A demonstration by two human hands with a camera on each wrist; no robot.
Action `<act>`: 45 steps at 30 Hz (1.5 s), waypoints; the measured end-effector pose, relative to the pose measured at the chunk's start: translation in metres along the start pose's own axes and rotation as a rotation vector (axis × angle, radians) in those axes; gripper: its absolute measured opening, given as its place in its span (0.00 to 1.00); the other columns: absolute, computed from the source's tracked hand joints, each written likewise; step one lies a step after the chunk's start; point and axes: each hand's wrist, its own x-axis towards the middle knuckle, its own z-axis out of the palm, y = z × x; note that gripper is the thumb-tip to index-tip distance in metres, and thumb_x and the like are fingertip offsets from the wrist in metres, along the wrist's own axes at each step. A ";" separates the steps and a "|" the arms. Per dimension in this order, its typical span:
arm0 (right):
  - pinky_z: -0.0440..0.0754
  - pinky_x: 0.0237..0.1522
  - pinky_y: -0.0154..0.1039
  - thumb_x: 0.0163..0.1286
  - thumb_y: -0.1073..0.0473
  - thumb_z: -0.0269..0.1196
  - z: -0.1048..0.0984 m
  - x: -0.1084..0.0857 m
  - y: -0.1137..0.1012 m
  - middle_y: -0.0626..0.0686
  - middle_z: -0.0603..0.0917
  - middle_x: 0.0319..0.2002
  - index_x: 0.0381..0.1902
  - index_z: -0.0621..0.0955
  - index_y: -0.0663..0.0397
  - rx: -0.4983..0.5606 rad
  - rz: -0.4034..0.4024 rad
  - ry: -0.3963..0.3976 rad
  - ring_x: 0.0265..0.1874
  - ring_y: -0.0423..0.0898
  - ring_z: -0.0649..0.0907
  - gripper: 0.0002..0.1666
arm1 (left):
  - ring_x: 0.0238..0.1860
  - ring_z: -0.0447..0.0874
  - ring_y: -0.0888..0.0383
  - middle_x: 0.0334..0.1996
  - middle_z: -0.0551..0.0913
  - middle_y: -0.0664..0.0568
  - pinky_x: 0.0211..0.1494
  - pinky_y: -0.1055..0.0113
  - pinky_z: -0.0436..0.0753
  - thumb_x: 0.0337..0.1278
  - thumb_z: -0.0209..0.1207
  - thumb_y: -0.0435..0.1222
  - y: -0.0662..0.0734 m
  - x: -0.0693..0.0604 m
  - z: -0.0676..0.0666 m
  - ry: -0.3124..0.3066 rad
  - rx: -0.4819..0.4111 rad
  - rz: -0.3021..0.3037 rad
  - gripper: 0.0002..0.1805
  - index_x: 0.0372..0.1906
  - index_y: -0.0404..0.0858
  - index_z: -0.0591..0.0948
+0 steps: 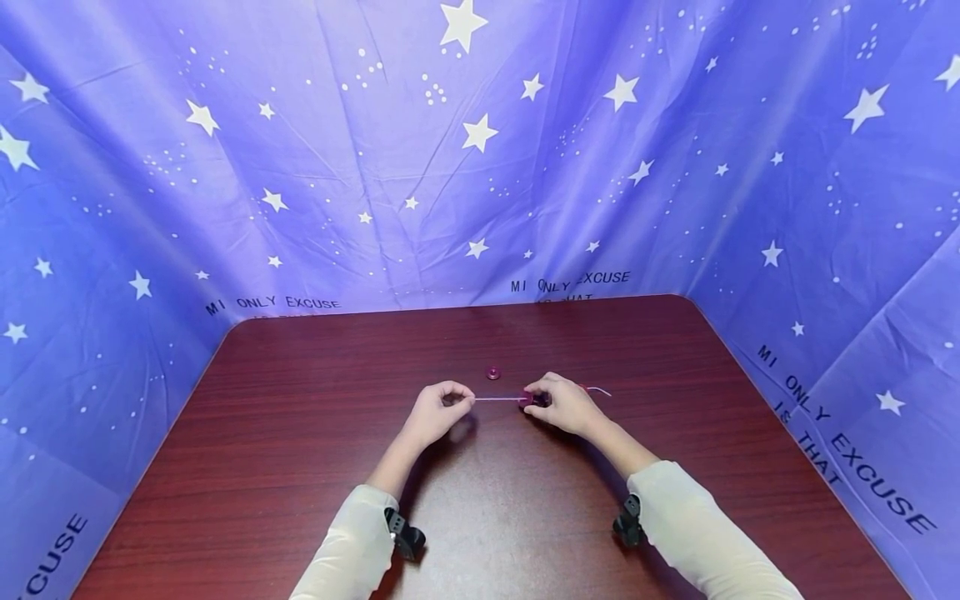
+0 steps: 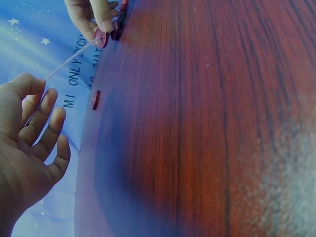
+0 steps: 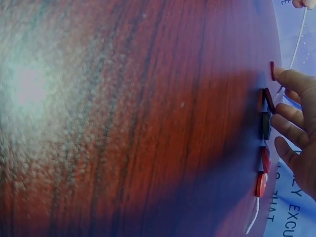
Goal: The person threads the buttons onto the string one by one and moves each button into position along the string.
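A white string (image 1: 497, 399) runs taut between my two hands, low over the table. My left hand (image 1: 439, 411) pinches its end between thumb and index finger, the other fingers loosely bent. With thumb and fingers, my right hand (image 1: 564, 405) grips a dark red button (image 2: 101, 38) that the string passes through. Beyond it more buttons lie in a row along the string: a black button (image 3: 266, 126) and red buttons, one of them the end red button (image 3: 261, 184). In the head view the right hand mostly hides this row. A loose dark red button (image 1: 493, 373) lies just behind the string.
The string's free tail (image 1: 600, 391) sticks out right of my right hand. All this is on a dark red wood-grain table (image 1: 300, 467), with a blue star-printed curtain (image 1: 420, 167) at its back and sides. A small black device (image 1: 405, 534) sits at my left cuff.
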 end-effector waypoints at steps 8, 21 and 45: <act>0.79 0.40 0.40 0.54 0.52 0.69 0.003 0.000 0.003 0.47 0.82 0.38 0.43 0.84 0.52 -0.044 0.008 -0.023 0.36 0.42 0.81 0.19 | 0.26 0.75 0.68 0.27 0.84 0.49 0.32 0.75 0.76 0.53 0.61 0.33 -0.001 0.001 0.003 -0.007 -0.004 0.022 0.04 0.32 0.37 0.83; 0.76 0.35 0.34 0.54 0.52 0.70 0.000 0.004 -0.006 0.46 0.81 0.34 0.39 0.84 0.52 0.068 0.029 0.011 0.31 0.40 0.78 0.16 | 0.26 0.75 0.66 0.26 0.83 0.51 0.33 0.75 0.76 0.52 0.61 0.32 -0.001 0.004 0.005 -0.004 -0.008 -0.018 0.03 0.32 0.38 0.83; 0.81 0.45 0.42 0.59 0.58 0.66 0.010 0.020 -0.040 0.49 0.86 0.38 0.42 0.84 0.51 0.428 0.047 -0.072 0.40 0.44 0.83 0.12 | 0.29 0.78 0.65 0.30 0.86 0.48 0.36 0.74 0.78 0.53 0.62 0.33 0.004 0.009 0.016 0.006 -0.026 0.033 0.04 0.33 0.38 0.84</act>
